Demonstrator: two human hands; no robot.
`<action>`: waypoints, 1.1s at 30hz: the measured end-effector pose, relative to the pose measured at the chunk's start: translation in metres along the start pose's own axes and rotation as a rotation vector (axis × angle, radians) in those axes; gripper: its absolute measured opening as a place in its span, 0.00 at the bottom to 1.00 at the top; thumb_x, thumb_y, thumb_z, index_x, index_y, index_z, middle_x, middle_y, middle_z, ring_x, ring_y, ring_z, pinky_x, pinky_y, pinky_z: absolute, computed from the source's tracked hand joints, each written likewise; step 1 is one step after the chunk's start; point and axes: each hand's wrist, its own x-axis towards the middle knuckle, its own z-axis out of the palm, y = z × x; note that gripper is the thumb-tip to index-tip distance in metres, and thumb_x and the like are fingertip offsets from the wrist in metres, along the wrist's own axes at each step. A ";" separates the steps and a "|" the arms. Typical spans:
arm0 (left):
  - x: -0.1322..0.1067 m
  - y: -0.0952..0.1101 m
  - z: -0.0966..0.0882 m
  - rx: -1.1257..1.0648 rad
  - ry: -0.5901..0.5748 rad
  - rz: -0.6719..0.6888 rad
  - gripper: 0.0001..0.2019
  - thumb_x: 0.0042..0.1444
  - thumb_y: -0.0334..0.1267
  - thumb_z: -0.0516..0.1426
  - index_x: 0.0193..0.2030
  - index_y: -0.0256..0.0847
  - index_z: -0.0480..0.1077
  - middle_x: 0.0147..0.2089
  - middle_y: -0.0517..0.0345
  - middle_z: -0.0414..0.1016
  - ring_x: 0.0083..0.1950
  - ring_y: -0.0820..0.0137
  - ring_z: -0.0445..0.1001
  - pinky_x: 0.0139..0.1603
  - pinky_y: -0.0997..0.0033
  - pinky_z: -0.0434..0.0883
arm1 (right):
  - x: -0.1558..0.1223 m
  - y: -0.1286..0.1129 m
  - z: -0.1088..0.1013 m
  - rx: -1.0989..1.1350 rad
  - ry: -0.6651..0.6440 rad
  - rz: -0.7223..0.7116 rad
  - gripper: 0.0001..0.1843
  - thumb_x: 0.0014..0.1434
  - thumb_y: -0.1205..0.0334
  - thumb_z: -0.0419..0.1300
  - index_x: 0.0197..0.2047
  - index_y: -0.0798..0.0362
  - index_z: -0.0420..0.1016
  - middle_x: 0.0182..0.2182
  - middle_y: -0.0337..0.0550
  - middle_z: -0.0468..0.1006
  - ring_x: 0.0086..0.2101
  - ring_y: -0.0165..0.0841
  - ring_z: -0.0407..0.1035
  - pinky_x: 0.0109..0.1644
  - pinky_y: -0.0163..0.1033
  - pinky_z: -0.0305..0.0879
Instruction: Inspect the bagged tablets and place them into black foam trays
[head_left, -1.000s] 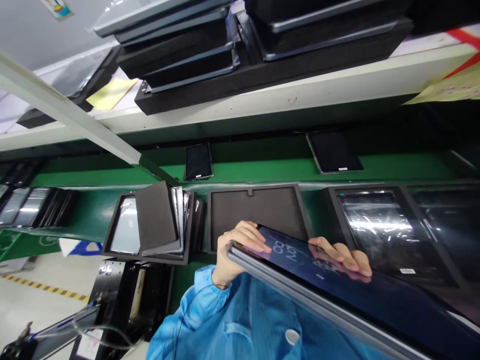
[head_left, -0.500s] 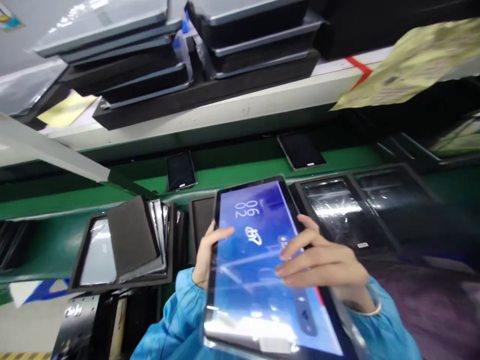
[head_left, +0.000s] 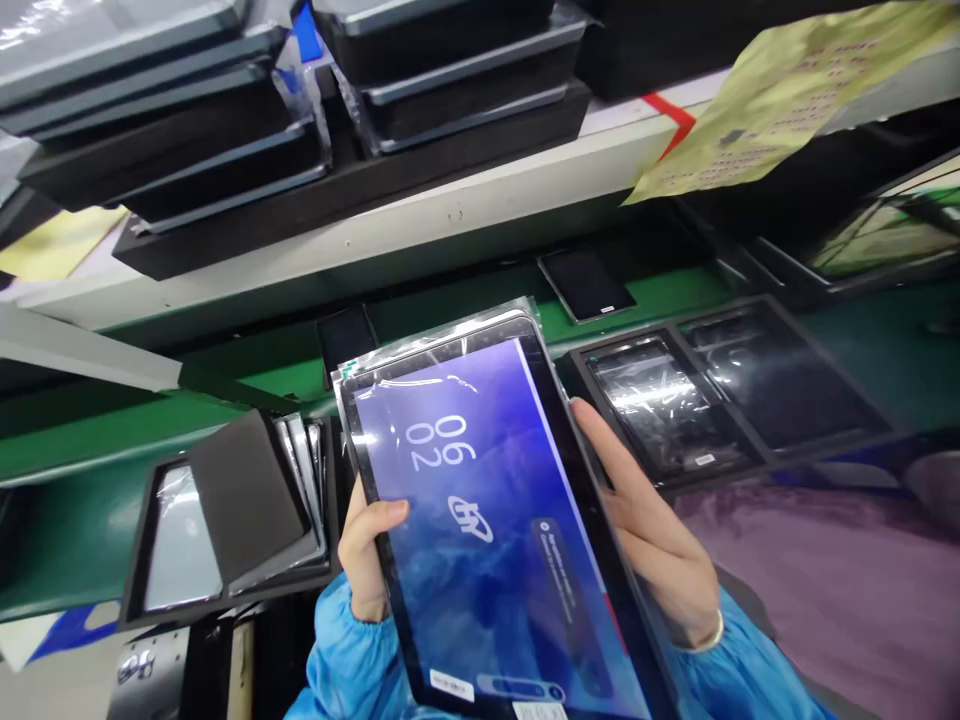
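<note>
A tablet (head_left: 480, 480) with a lit blue screen is held up in front of me, tilted, with clear film around its far edge. The screen reads 06 02, and white labels show near its lower end. My left hand (head_left: 369, 545) grips the left edge, its thumb lying on the glass. Along the right edge, my right hand (head_left: 652, 530) holds the tablet from the side, its fingers partly hidden behind it. To the right lies a dark foam tray (head_left: 757, 400) holding film-covered tablets.
Stacked black foam trays (head_left: 457, 95) stand on the white shelf (head_left: 450, 215) above. Dark tablets (head_left: 589, 283) lie on the green bench (head_left: 682, 288). At left, a foam tray (head_left: 139, 580) carries a dark foam sheet (head_left: 244, 490) and several thin wrapped items. Purple cloth (head_left: 832, 580) lies at right.
My right hand has moved off the screen to the tablet's right edge. The tablet has shifted left and up in view, and its screen shows more squarely. The camera view has shifted too.
</note>
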 end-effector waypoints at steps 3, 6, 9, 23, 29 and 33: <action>0.001 0.006 0.002 -0.064 -0.009 -0.156 0.26 0.34 0.37 0.64 0.46 0.40 0.79 0.30 0.57 0.83 0.30 0.58 0.81 0.28 0.65 0.77 | 0.002 0.001 0.001 -0.037 0.013 -0.013 0.38 0.70 0.53 0.61 0.77 0.29 0.48 0.66 0.32 0.73 0.42 0.36 0.81 0.48 0.40 0.77; 0.002 0.005 0.002 -0.061 0.011 -0.157 0.27 0.34 0.37 0.63 0.47 0.40 0.79 0.28 0.59 0.81 0.28 0.59 0.80 0.26 0.66 0.76 | 0.002 0.002 0.001 -0.072 0.026 -0.014 0.40 0.70 0.51 0.60 0.78 0.32 0.45 0.68 0.36 0.69 0.45 0.40 0.81 0.52 0.45 0.77; 0.002 0.004 0.003 -0.058 -0.004 -0.161 0.28 0.34 0.38 0.63 0.48 0.40 0.79 0.27 0.59 0.81 0.27 0.59 0.80 0.25 0.67 0.75 | 0.001 0.004 0.001 -0.005 0.018 -0.006 0.42 0.69 0.52 0.62 0.78 0.30 0.44 0.68 0.35 0.69 0.41 0.38 0.81 0.47 0.43 0.78; 0.005 0.003 0.000 -0.053 -0.055 -0.142 0.30 0.37 0.39 0.65 0.52 0.40 0.79 0.34 0.56 0.84 0.37 0.55 0.83 0.35 0.62 0.81 | 0.002 0.000 0.009 0.175 0.059 0.064 0.45 0.65 0.62 0.63 0.77 0.27 0.49 0.59 0.34 0.79 0.27 0.30 0.74 0.31 0.39 0.73; -0.004 0.003 -0.001 0.031 -0.032 -0.006 0.27 0.47 0.46 0.72 0.55 0.42 0.80 0.40 0.56 0.85 0.43 0.58 0.84 0.44 0.66 0.81 | 0.003 -0.003 0.014 0.457 0.042 0.070 0.44 0.54 0.57 0.68 0.72 0.29 0.62 0.57 0.34 0.80 0.41 0.38 0.80 0.46 0.46 0.75; -0.011 0.002 -0.007 0.041 0.090 0.037 0.24 0.46 0.48 0.73 0.49 0.42 0.83 0.36 0.57 0.85 0.39 0.61 0.84 0.40 0.71 0.81 | 0.003 -0.005 0.014 0.442 -0.003 0.029 0.45 0.55 0.52 0.71 0.73 0.27 0.61 0.59 0.34 0.79 0.52 0.44 0.77 0.55 0.52 0.73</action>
